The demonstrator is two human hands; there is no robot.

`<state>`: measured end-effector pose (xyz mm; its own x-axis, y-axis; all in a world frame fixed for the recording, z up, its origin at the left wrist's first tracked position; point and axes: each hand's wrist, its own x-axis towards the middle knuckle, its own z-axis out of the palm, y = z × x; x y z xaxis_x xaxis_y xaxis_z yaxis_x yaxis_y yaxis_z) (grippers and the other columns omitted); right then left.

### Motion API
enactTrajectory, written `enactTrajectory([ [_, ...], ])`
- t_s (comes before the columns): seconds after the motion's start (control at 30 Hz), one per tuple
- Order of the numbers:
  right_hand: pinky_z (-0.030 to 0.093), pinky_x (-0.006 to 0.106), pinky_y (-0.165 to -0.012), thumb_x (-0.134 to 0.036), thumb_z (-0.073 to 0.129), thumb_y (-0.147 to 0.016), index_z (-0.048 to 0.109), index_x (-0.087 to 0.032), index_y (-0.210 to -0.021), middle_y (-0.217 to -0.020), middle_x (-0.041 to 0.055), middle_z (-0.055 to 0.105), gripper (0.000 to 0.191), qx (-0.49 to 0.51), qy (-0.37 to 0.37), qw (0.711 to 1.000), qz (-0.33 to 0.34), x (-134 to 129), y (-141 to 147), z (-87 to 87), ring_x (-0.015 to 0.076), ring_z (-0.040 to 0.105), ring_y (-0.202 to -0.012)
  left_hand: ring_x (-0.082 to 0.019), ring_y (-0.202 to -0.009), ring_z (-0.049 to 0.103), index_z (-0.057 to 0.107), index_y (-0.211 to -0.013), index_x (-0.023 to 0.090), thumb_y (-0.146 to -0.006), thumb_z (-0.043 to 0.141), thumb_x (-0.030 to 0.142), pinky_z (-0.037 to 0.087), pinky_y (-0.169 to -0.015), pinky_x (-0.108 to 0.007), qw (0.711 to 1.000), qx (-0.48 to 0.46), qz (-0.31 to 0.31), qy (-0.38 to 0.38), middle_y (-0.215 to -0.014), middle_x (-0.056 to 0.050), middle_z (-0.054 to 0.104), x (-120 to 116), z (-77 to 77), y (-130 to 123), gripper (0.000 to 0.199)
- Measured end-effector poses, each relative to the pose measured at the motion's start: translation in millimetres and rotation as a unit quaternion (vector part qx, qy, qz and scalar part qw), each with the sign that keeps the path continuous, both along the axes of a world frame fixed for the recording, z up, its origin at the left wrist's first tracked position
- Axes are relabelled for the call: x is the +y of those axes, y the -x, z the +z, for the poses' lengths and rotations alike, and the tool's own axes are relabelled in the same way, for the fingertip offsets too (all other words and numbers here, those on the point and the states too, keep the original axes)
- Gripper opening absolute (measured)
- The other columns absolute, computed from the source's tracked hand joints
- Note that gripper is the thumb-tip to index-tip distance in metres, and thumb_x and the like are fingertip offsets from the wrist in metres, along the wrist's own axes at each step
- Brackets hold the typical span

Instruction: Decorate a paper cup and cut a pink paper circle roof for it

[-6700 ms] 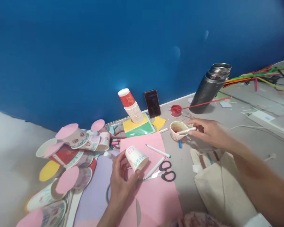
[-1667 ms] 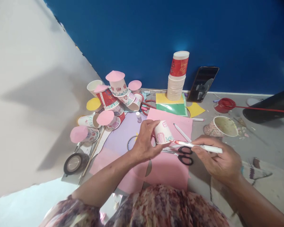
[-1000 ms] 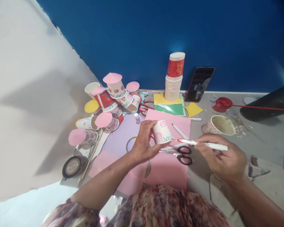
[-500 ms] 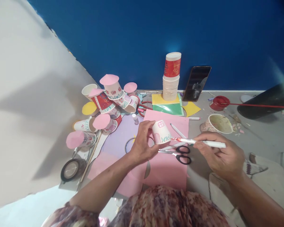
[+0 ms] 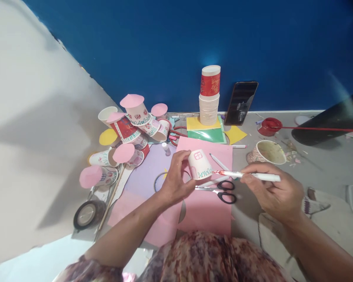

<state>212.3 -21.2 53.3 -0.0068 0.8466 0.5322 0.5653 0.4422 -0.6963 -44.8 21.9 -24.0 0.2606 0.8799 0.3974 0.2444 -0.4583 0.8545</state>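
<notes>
Above the pink paper, our left hand grips the cup mouth-down. Our right hand pinches the marker crosswise, tip pointing left.

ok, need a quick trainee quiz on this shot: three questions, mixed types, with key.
1. Multiple choice: what does the right hand hold?
a) black-handled scissors
b) white marker
c) phone

2. True or false: the left hand is gripping a roll of tape.

3. Fill in the blank: the top cup on the stack of white cups has a ____ band.

Key:
1. b
2. False; it holds a paper cup with drawings on it.
3. red
</notes>
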Motion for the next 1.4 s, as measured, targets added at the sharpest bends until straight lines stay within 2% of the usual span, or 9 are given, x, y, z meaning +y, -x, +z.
enactTrajectory([
  [0.17,0.040,0.019,-0.037,-0.022,0.073,-0.092,0.074,-0.025,-0.086,-0.062,-0.0061,0.073,0.007,-0.008,0.006,1.000,-0.003,1,0,-0.9,0.0070,0.051,-0.034,-0.031,-0.139,0.053,0.044,-0.147,0.029,-0.080,0.085,0.020,0.051,-0.117,-0.051,1.000,-0.011,0.000,0.027,-0.147,-0.013,0.048,-1,-0.8,-1,0.079],
  [0.4,0.051,0.022,-0.050,-0.027,0.071,-0.093,0.076,-0.025,-0.086,-0.066,-0.0038,0.075,0.009,-0.027,0.004,0.999,-0.037,1,-8,-4.0,0.0110,0.059,-0.044,-0.032,-0.142,0.055,0.046,-0.146,0.026,-0.079,0.087,0.023,0.048,-0.120,-0.053,0.998,-0.013,0.009,0.059,-0.151,-0.015,0.051,-1,-2.6,0,0.079],
  [0.57,0.049,0.024,-0.049,-0.026,0.071,-0.093,0.076,-0.026,-0.086,-0.066,-0.0031,0.075,0.008,-0.019,0.019,0.999,-0.028,0,-8,-4.5,0.0126,0.060,-0.046,-0.032,-0.140,0.057,0.046,-0.147,0.025,-0.078,0.089,0.027,0.049,-0.119,-0.053,0.997,-0.007,0.013,0.069,-0.150,-0.015,0.053,-1,-2.0,0,0.081],
  [0.77,0.048,0.024,-0.049,-0.029,0.072,-0.094,0.075,-0.027,-0.087,-0.067,-0.0025,0.075,0.009,-0.012,0.026,0.998,-0.052,-1,-11,-3.6,0.0139,0.065,-0.051,-0.031,-0.140,0.058,0.048,-0.147,0.026,-0.076,0.092,0.030,0.047,-0.121,-0.052,0.997,-0.014,0.029,0.074,-0.149,-0.014,0.056,-1,-0.1,-3,0.084],
  [0.97,0.047,0.023,-0.049,-0.025,0.071,-0.094,0.075,-0.027,-0.088,-0.066,-0.0047,0.074,0.008,-0.005,0.026,0.999,-0.030,1,-10,-4.6,0.0107,0.058,-0.045,-0.031,-0.140,0.059,0.047,-0.145,0.025,-0.075,0.092,0.030,0.048,-0.120,-0.051,0.994,-0.052,0.010,0.096,-0.150,-0.015,0.055,0,-3.6,-4,0.084],
  [1.2,0.049,0.025,-0.051,-0.029,0.071,-0.094,0.075,-0.026,-0.084,-0.063,-0.0029,0.072,0.012,0.007,0.041,0.998,-0.057,2,-12,-3.7,0.0139,0.062,-0.050,-0.030,-0.140,0.058,0.049,-0.143,0.025,-0.076,0.092,0.032,0.047,-0.121,-0.051,0.993,-0.064,0.014,0.102,-0.148,-0.015,0.055,-1,2.0,-6,0.080],
  [1.4,0.048,0.025,-0.049,-0.030,0.072,-0.094,0.076,-0.026,-0.084,-0.063,-0.0031,0.072,0.011,0.026,0.041,0.997,-0.056,2,-10,-3.9,0.0129,0.059,-0.046,-0.030,-0.137,0.061,0.050,-0.140,0.026,-0.071,0.096,0.034,0.050,-0.118,-0.050,0.989,-0.081,0.019,0.118,-0.147,-0.015,0.057,-3,5.5,-10,0.083],
])
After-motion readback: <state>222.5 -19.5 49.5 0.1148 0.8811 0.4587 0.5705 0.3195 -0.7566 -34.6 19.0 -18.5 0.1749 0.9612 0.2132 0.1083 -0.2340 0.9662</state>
